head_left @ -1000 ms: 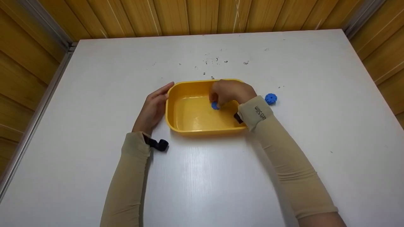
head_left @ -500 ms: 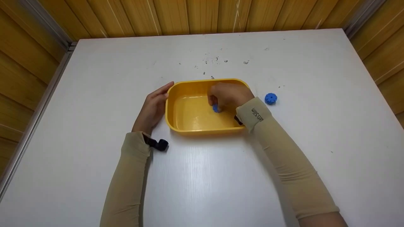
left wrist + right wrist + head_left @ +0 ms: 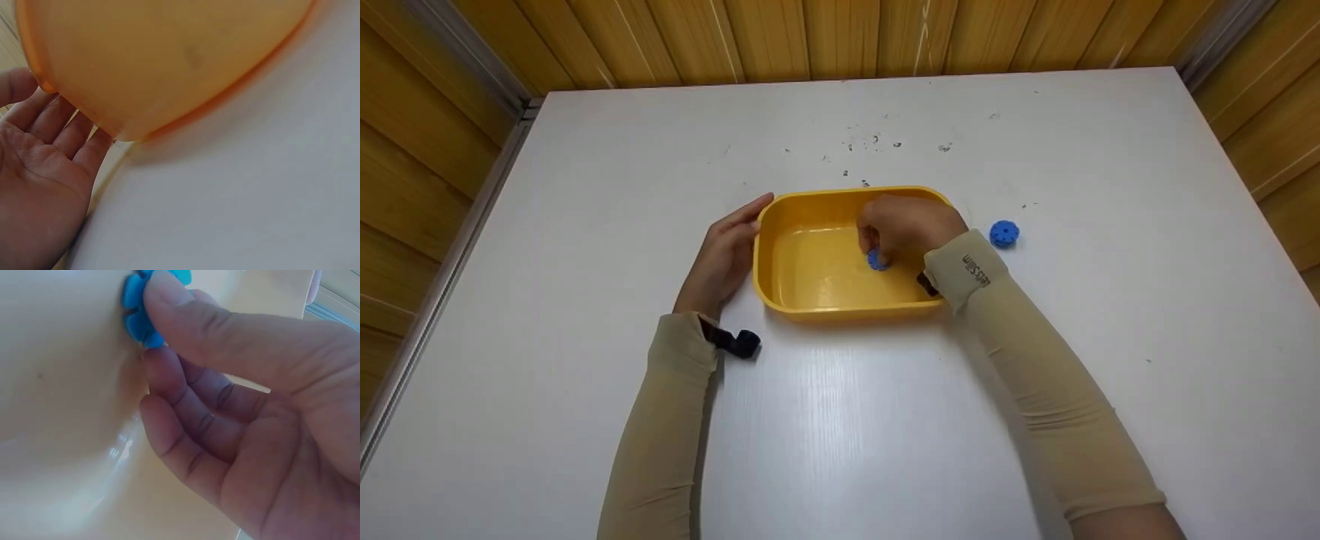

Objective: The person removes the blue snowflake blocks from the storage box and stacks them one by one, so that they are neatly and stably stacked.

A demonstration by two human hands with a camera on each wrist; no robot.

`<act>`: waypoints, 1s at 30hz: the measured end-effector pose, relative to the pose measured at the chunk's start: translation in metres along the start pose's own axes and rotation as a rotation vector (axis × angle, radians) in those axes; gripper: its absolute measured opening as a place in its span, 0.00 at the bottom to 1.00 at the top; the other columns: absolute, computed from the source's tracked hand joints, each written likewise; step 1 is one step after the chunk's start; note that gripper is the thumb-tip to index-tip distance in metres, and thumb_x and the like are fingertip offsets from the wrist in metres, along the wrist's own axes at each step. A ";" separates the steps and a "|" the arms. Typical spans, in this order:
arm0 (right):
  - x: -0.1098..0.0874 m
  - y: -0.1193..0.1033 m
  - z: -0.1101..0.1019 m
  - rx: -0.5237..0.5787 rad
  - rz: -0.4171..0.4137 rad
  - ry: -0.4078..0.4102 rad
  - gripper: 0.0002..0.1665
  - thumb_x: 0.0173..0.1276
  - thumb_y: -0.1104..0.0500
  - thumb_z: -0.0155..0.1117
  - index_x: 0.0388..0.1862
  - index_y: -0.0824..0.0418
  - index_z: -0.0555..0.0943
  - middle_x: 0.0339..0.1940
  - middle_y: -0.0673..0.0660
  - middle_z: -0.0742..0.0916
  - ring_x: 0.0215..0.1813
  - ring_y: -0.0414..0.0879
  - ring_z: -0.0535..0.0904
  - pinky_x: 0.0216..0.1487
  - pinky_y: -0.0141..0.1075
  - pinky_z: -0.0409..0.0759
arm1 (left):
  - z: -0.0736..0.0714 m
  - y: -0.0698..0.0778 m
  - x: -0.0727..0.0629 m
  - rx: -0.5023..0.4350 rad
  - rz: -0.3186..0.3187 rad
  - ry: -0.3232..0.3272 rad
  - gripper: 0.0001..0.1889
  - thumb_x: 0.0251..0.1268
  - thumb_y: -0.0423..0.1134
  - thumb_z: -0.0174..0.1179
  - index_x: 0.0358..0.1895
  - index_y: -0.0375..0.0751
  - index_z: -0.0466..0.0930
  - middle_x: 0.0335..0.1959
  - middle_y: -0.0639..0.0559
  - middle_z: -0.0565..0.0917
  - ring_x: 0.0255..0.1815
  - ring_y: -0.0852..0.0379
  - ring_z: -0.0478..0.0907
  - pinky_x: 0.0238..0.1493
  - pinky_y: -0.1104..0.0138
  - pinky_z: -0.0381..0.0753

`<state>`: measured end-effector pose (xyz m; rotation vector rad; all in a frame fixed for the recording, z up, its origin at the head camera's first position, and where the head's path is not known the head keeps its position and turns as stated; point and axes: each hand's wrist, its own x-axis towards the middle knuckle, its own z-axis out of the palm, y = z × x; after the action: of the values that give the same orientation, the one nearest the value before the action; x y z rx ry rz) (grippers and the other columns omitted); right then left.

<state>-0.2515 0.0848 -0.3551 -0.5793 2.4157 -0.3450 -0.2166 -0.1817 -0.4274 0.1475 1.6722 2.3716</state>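
Observation:
A shallow yellow plastic container (image 3: pixel 817 281) sits on the white table. My left hand (image 3: pixel 724 259) rests against its left end, the fingers fairly straight along the outer wall and the thumb near the rim; the left wrist view shows the same hand (image 3: pixel 50 146) with its palm bare. Inside the container, my right hand (image 3: pixel 911 223) pinches a small blue notched disc (image 3: pixel 876 260) low over the bottom. In the right wrist view the thumb covers part of this disc (image 3: pixel 135 312), and the other fingers bend below it. Whether the disc touches the bottom I cannot tell.
A second blue notched piece (image 3: pixel 1004 234), seemingly thicker, lies on the white table (image 3: pixel 840 435) right of the container. Dark scuff marks dot the table behind the container. Wood-patterned walls (image 3: pixel 840 37) stand around the back and sides.
The right hand and the blue disc have shifted slightly toward the near side within the container. The left hand, the container and the second blue piece stay in place.

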 end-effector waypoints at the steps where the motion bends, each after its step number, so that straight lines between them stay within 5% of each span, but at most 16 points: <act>1: 0.001 0.001 -0.001 -0.009 -0.011 -0.007 0.06 0.60 0.62 0.68 0.35 0.56 0.80 0.35 0.54 0.81 0.41 0.50 0.75 0.42 0.37 0.74 | 0.000 0.000 0.000 0.002 -0.001 0.000 0.25 0.71 0.30 0.44 0.71 0.36 0.63 0.73 0.48 0.66 0.73 0.55 0.63 0.73 0.64 0.63; 30: -0.009 0.011 -0.015 0.040 -0.107 0.017 0.02 0.66 0.61 0.63 0.36 0.57 0.83 0.35 0.54 0.84 0.38 0.49 0.76 0.43 0.35 0.76 | -0.001 0.000 0.001 0.001 -0.010 0.008 0.26 0.71 0.31 0.46 0.71 0.36 0.62 0.74 0.47 0.62 0.73 0.55 0.62 0.73 0.64 0.62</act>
<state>-0.2582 0.1004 -0.3425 -0.6917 2.3940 -0.4436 -0.2176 -0.1819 -0.4280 0.1299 1.6740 2.3665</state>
